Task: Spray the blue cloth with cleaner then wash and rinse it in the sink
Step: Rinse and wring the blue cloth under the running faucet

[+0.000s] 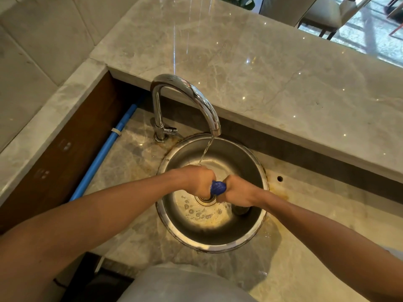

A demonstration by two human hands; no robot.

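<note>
The blue cloth point(218, 187) is bunched into a tight wet roll, and only a short piece shows between my fists. My left hand point(197, 181) grips one end and my right hand point(237, 191) grips the other, both closed tight over the round steel sink point(250, 234). The chrome faucet point(187, 97) arches over the bowl and a thin stream of water point(206, 150) falls onto my left hand. Soapy bubbles lie on the sink floor around the drain point(206, 200). No cleaner bottle is in view.
A raised marble ledge point(272, 68) runs behind the sink. A blue pipe point(104, 149) lies along the left side of the lower counter point(122, 171). A small hole point(280, 178) sits in the counter right of the sink. Chairs stand beyond the ledge at the top right.
</note>
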